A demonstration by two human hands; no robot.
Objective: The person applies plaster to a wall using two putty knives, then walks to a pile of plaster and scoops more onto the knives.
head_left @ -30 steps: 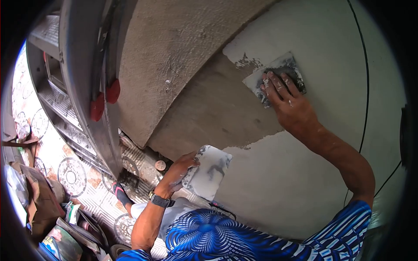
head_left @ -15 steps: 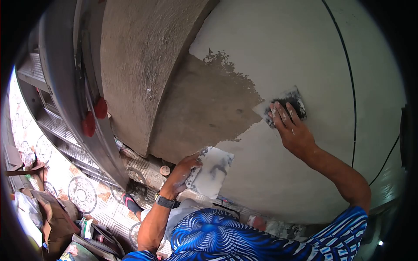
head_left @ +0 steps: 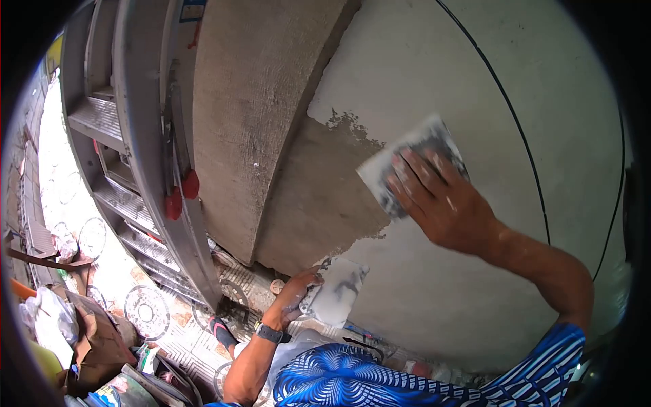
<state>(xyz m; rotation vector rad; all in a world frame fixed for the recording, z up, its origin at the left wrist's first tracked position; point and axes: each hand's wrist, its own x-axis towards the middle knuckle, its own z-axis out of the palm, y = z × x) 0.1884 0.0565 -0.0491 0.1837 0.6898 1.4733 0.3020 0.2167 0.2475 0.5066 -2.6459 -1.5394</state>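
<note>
My right hand [head_left: 444, 200] is wrapped over the back of a plastering trowel [head_left: 371, 171], a flat rectangular plate smeared with white and dark grey. The trowel overlaps the border between the grey-brown bare patch [head_left: 322, 186] of wall and the white putty coat [head_left: 413, 54]. Lower down, my left hand [head_left: 297, 293] grips the left edge of a flat plate [head_left: 339, 293] loaded with white putty, held close to the foot of the wall. White smears mark the right fingers.
A metal stepladder [head_left: 135, 136] stands at the left beside a rough, projecting concrete column [head_left: 251, 102]. Bags and a brown paper sack [head_left: 95, 336] lie on the patterned tile floor [head_left: 146, 312]. A black cable [head_left: 505, 91] runs down the white wall.
The trowel in my right hand has moved left and up across the bare patch's right border, and that patch shows less uncovered wall. My left hand still holds the putty plate. The view has shifted.
</note>
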